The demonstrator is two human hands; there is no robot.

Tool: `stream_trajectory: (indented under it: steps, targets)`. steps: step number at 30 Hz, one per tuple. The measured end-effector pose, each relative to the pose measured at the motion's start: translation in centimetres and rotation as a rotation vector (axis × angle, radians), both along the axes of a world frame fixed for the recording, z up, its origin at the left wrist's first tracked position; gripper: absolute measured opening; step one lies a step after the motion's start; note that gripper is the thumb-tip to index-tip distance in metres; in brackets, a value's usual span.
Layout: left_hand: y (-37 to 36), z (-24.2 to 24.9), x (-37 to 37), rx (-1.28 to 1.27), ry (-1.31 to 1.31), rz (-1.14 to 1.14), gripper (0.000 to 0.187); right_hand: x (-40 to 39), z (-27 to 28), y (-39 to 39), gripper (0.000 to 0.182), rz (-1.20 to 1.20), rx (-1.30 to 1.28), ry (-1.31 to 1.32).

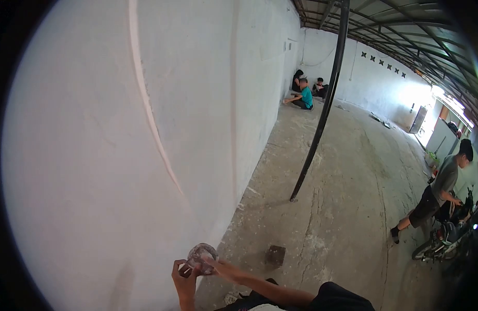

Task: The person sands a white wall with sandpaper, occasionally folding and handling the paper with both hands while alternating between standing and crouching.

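Note:
A round, brownish disc with pale dusty patches (201, 251) is held low in front of the white wall. My left hand (184, 276) grips its left and lower edge, with the fingers bent and the thumb side toward the disc. From the right, my right hand (214, 266) reaches over the lower right part of the disc and its fingers press on it. What the disc is made of cannot be made out.
The white wall (197, 129) rises close on the left. On the concrete floor lies a dark square block (275, 256). Beyond stands a thin black pole (320, 124). Several people sit far back; another person (442, 181) stands beside a motorcycle (441, 242) at right.

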State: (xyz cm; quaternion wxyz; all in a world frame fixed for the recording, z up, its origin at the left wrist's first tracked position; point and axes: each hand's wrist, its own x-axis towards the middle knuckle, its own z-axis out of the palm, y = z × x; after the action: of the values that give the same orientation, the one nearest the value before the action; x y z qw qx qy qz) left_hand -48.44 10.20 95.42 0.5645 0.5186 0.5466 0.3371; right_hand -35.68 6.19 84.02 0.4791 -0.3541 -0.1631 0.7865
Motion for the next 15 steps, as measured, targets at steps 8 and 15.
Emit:
stream_trajectory:
  steps: [8,15]
  targets:
    - [1.5,4.5,-0.3,0.016,-0.056,-0.068,0.029,0.4,10.9,2.8,0.053,-0.468,0.267,-0.426]
    - [3.2,-1.1,-3.6,-0.066,-0.225,-0.176,0.013,-0.6,8.7,4.1,0.042,-0.564,0.399,-0.558]
